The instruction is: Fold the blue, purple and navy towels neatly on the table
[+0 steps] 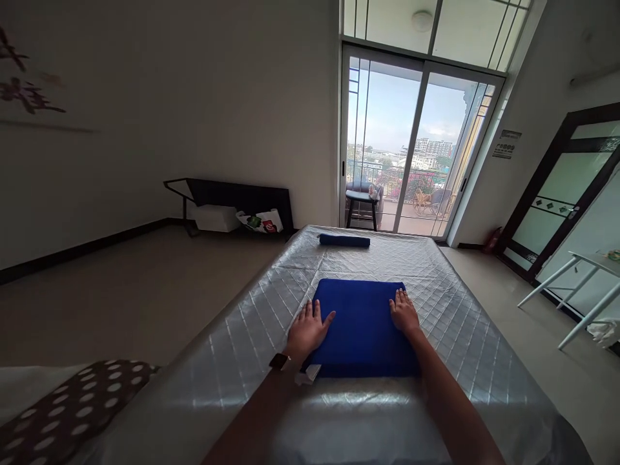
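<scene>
A folded blue cloth [362, 329] lies flat in a neat rectangle on the silver quilted cover [261, 323] of the bed. My left hand [310, 328] rests at the cloth's left edge, fingers stretched out and thumb spread over the blue fabric. At the far right corner my right hand [403, 311] lies flat with its fingers extended. Neither hand grips anything. A white tag [314, 372] sticks out at the cloth's near left corner, close to my left wrist. Farther away on the cover is a dark blue rolled cloth [344, 241].
Brown polka-dot fabric [82, 407] lies at the lower left. Beyond the bed, a black rack [242, 194] stands by the wall with a white box [216, 218] and a printed bag [261, 221]. A pale table [593, 261] is at the right; sliding glass doors [411, 142] are ahead.
</scene>
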A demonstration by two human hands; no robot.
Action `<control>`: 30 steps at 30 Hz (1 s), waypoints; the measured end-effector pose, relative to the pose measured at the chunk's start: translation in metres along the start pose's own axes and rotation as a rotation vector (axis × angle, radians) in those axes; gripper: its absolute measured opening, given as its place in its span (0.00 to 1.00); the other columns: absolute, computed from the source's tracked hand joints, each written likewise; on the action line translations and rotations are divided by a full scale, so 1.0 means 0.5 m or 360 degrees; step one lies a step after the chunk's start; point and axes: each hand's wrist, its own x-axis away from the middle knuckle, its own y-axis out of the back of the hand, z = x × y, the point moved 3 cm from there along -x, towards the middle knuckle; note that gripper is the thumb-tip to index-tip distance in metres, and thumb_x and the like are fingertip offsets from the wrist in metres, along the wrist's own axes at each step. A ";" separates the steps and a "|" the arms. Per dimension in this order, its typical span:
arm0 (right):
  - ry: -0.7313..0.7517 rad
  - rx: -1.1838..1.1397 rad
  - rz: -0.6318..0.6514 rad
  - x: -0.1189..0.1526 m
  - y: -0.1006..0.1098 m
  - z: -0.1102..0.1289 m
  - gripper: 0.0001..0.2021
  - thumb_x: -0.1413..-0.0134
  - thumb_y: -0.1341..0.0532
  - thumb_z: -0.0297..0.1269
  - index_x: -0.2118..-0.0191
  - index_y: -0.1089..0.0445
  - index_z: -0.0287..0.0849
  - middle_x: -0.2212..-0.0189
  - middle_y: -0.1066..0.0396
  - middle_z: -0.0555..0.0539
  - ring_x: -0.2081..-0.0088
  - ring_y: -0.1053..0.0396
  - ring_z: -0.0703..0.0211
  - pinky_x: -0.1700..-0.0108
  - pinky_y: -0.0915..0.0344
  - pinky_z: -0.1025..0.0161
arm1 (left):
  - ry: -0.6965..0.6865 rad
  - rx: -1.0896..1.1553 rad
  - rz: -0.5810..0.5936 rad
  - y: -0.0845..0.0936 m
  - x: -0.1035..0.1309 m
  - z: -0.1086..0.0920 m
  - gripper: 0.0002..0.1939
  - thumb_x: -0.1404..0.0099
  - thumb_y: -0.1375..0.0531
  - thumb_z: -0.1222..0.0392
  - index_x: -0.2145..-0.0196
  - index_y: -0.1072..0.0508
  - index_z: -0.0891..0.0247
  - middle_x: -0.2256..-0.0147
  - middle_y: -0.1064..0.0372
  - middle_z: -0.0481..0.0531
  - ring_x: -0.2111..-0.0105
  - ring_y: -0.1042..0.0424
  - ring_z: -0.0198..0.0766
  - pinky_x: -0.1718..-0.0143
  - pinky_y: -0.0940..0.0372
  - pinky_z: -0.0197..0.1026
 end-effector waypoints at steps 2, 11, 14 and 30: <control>0.0006 -0.0017 -0.0006 -0.001 -0.008 -0.003 0.31 0.30 0.60 0.42 0.29 0.53 0.27 0.28 0.57 0.37 0.27 0.61 0.54 0.29 0.61 0.56 | -0.0123 -0.0036 -0.0068 0.016 -0.023 -0.054 0.43 0.29 0.62 0.36 0.32 0.45 0.77 0.31 0.52 0.71 0.31 0.50 0.56 0.33 0.51 0.56; 0.0115 0.0046 -0.0033 0.000 -0.012 -0.009 0.30 0.30 0.59 0.38 0.30 0.52 0.23 0.29 0.55 0.34 0.28 0.60 0.53 0.29 0.59 0.57 | -0.0749 0.0195 0.0067 -0.029 -0.065 -0.360 0.34 0.26 0.63 0.43 0.33 0.40 0.63 0.31 0.48 0.57 0.30 0.52 0.47 0.31 0.54 0.52; 0.0090 0.0015 -0.0055 -0.001 -0.012 -0.011 0.31 0.30 0.60 0.40 0.30 0.51 0.24 0.29 0.54 0.34 0.28 0.59 0.52 0.29 0.58 0.56 | -0.0646 0.0199 0.0066 -0.039 -0.083 -0.306 0.34 0.26 0.63 0.43 0.32 0.42 0.63 0.31 0.47 0.58 0.30 0.52 0.47 0.30 0.55 0.53; 0.0023 0.0120 -0.0030 -0.052 0.024 0.022 0.30 0.31 0.60 0.40 0.29 0.50 0.32 0.29 0.53 0.39 0.27 0.60 0.53 0.29 0.63 0.51 | -0.0050 0.0189 -0.0060 -0.030 -0.126 -0.012 0.41 0.28 0.61 0.38 0.32 0.48 0.75 0.31 0.52 0.70 0.31 0.49 0.51 0.33 0.49 0.51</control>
